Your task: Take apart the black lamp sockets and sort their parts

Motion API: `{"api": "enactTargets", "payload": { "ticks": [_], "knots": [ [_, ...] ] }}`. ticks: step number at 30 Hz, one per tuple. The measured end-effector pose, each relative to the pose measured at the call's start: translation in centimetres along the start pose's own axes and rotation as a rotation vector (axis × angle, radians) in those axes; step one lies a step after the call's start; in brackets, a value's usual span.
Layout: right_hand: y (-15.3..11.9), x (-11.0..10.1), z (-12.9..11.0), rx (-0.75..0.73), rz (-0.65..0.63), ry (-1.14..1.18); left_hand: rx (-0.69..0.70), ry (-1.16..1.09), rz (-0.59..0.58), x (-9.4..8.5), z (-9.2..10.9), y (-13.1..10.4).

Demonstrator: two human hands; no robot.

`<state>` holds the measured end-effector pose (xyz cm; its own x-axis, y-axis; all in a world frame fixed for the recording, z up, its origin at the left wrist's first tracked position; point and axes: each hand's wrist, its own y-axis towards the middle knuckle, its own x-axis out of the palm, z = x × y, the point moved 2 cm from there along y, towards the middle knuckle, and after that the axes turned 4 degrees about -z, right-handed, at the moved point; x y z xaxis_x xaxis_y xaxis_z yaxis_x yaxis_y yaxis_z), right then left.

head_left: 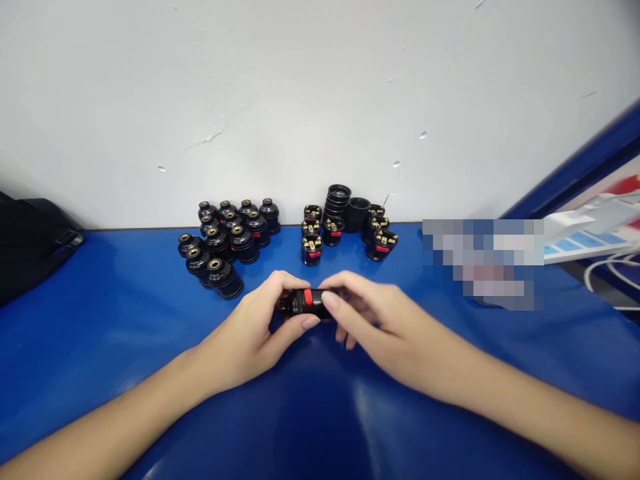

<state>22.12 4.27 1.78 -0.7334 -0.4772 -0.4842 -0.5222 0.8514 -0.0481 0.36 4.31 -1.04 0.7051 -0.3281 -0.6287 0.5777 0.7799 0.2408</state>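
Both hands meet mid-table | left hand (pixel 255 327), right hand (pixel 373 320) fingers pinch black socket (pixel 309 303)

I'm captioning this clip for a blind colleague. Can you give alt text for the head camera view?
Both hands, left hand and right hand, grip one black lamp socket with a red switch above a blue table. Behind it, by a white wall, stand a cluster of black socket caps and a group of socket bodies.

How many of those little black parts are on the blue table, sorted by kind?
Closed black caps with a brass hole: 12
Open pieces with brass contacts and a red tab: 7
Stack of black rings: 1
Black cup: 1
Piece held in both hands: 1
Total: 22
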Motion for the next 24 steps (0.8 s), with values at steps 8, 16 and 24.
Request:
{"api": "enactTargets", "payload": {
  "ticks": [8, 16, 24],
  "knots": [
    [-1.3, 2.2, 1.6, -0.047, -0.028, 0.226, -0.081, -0.006, 0.007, 0.2, 1.1, -0.3],
    [-1.3, 2.3, 2.3, -0.207, -0.012, 0.349, -0.110, -0.072, -0.046, 0.7, 1.3, -0.1],
    [-1.6, 2.4, 2.5, -0.146, 0.015, 0.244, -0.092, -0.050, -0.041, 0.8, 1.0, -0.3]
  ]
}}
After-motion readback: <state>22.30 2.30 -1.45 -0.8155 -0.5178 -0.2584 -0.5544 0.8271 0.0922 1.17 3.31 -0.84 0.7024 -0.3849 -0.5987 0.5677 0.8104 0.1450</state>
